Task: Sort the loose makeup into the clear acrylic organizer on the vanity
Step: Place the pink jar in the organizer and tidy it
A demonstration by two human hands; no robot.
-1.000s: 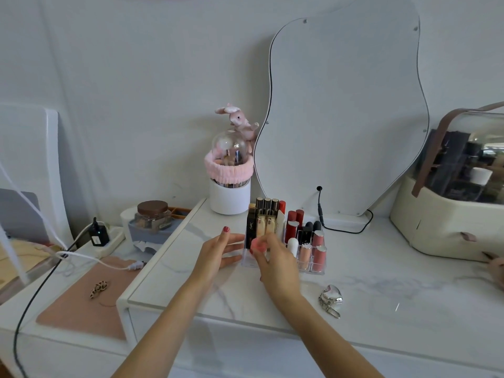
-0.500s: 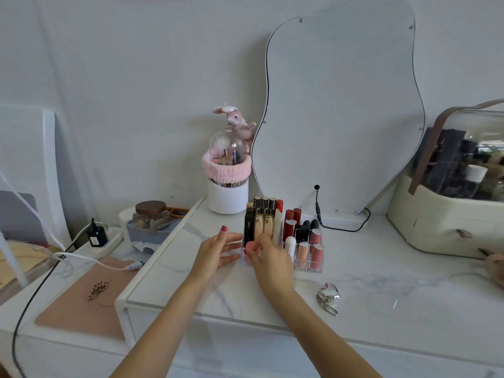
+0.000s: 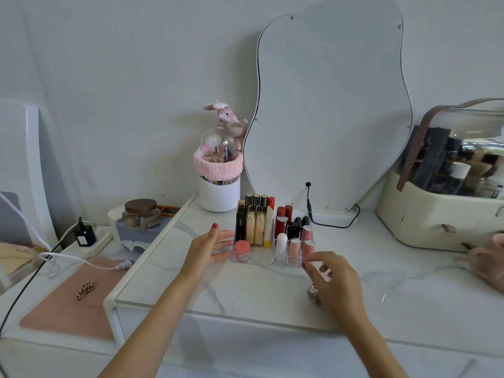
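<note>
Bracing organizer (image 3: 246,261) w/ open left hand (image 3: 208,251), pink jar (image 3: 242,249) in front slot, right hand (image 3: 334,282) empty, fingers loosely curled over curler (image 3: 313,296) — prob next pick; needs pinch grip

Head camera looks forward-down, close over vanity (image 3: 272,290).

soft, even daylight, no harsh shadows. right hand (image 3: 334,279) motion-blurred at the fingers. wide-angle bending at edges. mild glare on the cosmetic case lid (image 3: 474,137), far right.
</note>
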